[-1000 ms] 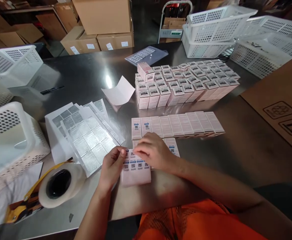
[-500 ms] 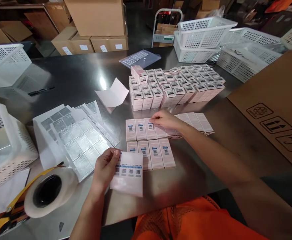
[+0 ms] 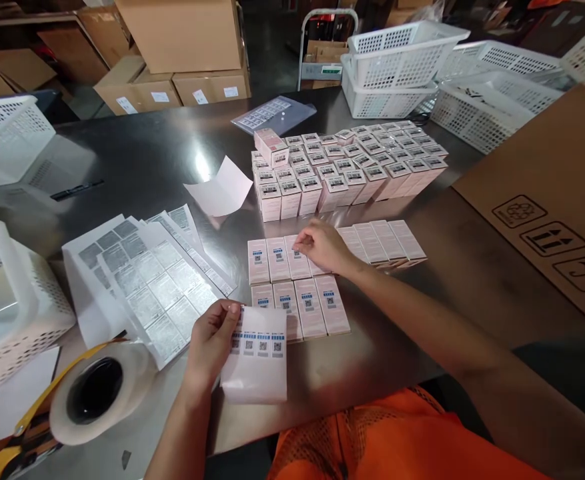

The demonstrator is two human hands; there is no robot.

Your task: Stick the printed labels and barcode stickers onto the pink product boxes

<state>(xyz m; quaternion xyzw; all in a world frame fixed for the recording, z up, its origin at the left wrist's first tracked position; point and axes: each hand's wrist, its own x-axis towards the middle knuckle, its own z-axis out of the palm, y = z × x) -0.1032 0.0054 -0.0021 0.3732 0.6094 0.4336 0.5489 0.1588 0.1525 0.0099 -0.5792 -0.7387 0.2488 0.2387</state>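
Note:
My left hand [image 3: 215, 339] pinches the upper left edge of a sheet of stickers [image 3: 257, 380], which shows a row of small labels with blue bands and square codes. Past it, pale pink boxes lie flat in two rows. Each box in the near row [image 3: 309, 323] bears such a label, partly covered by the sheet on the left. My right hand [image 3: 325, 245] is over the far row, fingers bent together at the third labelled box [image 3: 297, 267] from the left. Whatever its fingertips hold, if anything, is hidden. Farther right, the flat boxes [image 3: 385, 243] show no label.
Upright boxes with barcodes [image 3: 342, 183] stand packed behind, one box [image 3: 271, 148] lying on top. Printed label sheets [image 3: 157, 287], a tape dispenser [image 3: 97, 393] and a white basket [image 3: 17, 300] are on the left. A large carton [image 3: 537, 193] borders the right; stacked baskets [image 3: 397, 73] stand behind.
My right hand has shifted slightly down at the third box, its fingers more curled and covering more of that label. My left hand keeps the sticker sheet. The view has tilted a little.

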